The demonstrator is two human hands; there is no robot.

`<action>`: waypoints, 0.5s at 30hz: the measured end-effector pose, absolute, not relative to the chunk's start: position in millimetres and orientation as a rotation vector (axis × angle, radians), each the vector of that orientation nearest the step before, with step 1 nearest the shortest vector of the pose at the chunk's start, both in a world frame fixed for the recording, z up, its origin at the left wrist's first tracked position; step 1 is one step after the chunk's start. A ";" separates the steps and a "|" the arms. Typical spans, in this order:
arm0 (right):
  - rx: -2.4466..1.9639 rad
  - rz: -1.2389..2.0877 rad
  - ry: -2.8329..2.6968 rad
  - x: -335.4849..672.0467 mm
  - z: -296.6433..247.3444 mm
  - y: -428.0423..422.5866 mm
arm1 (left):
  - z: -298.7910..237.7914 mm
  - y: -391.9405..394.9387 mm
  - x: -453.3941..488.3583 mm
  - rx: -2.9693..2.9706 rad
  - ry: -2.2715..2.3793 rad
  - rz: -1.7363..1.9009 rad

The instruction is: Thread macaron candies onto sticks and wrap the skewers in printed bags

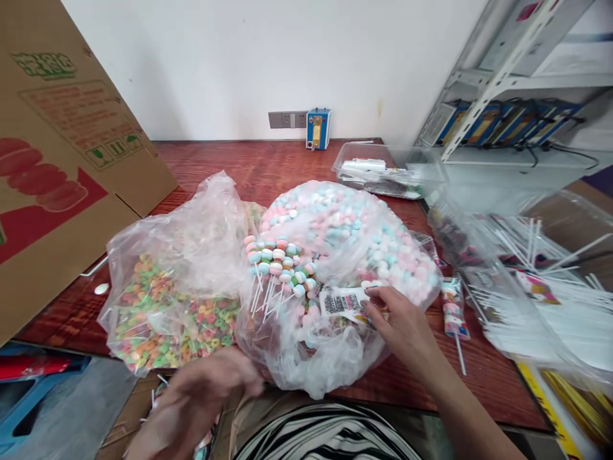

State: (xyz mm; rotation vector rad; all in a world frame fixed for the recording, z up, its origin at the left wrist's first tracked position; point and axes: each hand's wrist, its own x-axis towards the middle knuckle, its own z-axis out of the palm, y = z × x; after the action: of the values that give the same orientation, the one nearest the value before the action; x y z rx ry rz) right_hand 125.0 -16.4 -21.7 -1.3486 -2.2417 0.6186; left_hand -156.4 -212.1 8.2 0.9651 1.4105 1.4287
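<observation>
A big clear bag of pink, blue and white candies (357, 239) lies on the red wooden table (268, 166). Several finished candy sticks (280, 265) lie on its front. My right hand (400, 322) rests on the bag, fingers pinched on a small printed wrapper (342, 303). My left hand (201, 396) is low at the table's near edge, blurred by motion, next to the bag's loose plastic. A second clear bag of multicoloured ring candies (165, 319) lies to the left.
A large cardboard box (62, 160) leans at the left. A clear tray (383, 169) sits at the back right. A bag of white sticks (536, 287) lies at the right, below a metal shelf (502, 83). One wrapped candy stick (454, 316) lies beside my right hand.
</observation>
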 end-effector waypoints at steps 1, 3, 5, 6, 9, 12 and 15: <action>-1.347 0.471 -2.313 123.8 -25.9 -12.3 | 7.2 -196.5 -141.2 0.941 1.179 1.396; -1.316 0.248 -2.443 121.9 -35.2 -4.6 | 5.0 -167.7 -112.5 0.928 0.902 1.316; -1.295 0.114 -2.518 121.0 -44.9 1.6 | -0.2 -145.3 -90.7 0.996 0.812 1.217; -1.293 0.073 -2.531 121.0 -49.5 4.1 | -4.0 -137.2 -82.9 1.037 0.813 1.174; -1.287 0.032 -2.506 121.9 -60.2 8.6 | -16.9 -125.0 -69.9 1.155 0.921 0.941; -1.268 0.049 -2.465 122.6 -64.0 9.3 | -24.8 -123.0 -64.9 1.280 1.052 0.720; -1.241 0.063 -2.455 123.1 -62.4 9.7 | -26.5 -122.2 -62.8 1.276 1.110 0.698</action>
State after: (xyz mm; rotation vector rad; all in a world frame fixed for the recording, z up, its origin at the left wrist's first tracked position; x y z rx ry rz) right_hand 123.1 9.7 -62.4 -1.2413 -2.4552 0.0633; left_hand -62.8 -122.2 -26.5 1.2763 1.1103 0.6980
